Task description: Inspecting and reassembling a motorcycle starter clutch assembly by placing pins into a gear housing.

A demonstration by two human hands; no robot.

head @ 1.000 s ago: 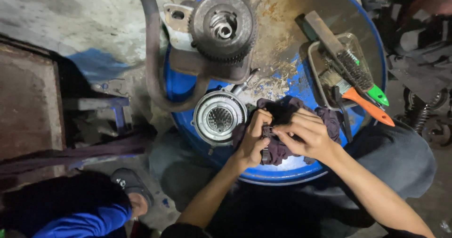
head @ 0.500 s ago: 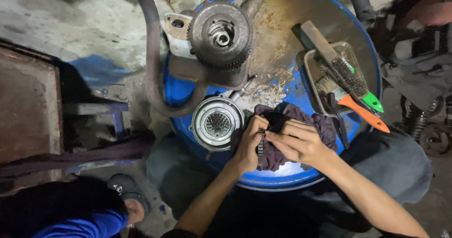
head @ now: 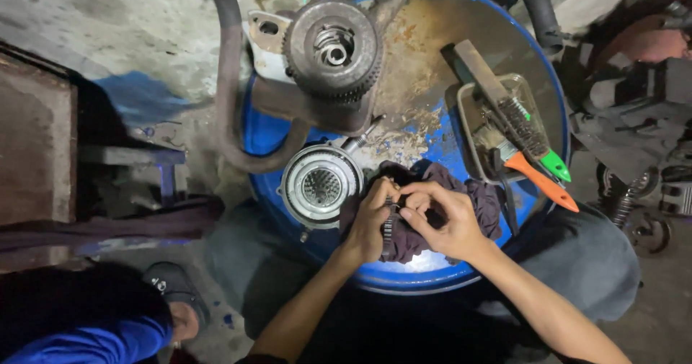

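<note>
My left hand (head: 371, 216) and my right hand (head: 440, 216) meet over a dark purple rag (head: 476, 198) on the top of a blue drum (head: 418, 277). Between the fingers of both hands is a small dark ribbed metal part (head: 389, 223), held upright against the rag. Just left of my left hand lies a round silver metal housing (head: 319, 186) with a toothed centre. Further back stands a large rusty geared assembly (head: 333, 49).
A shallow tray (head: 481, 130) on the drum's right holds a wire brush and an orange-handled tool (head: 540, 182). A thick hose (head: 231, 97) curves left of the drum. Springs and metal parts (head: 634, 205) lie at right. Another person in a blue sleeve (head: 86, 339) is at bottom left.
My hands have drawn closer together over the rag, and the small ribbed part now shows between my fingers. The view has shifted slightly.
</note>
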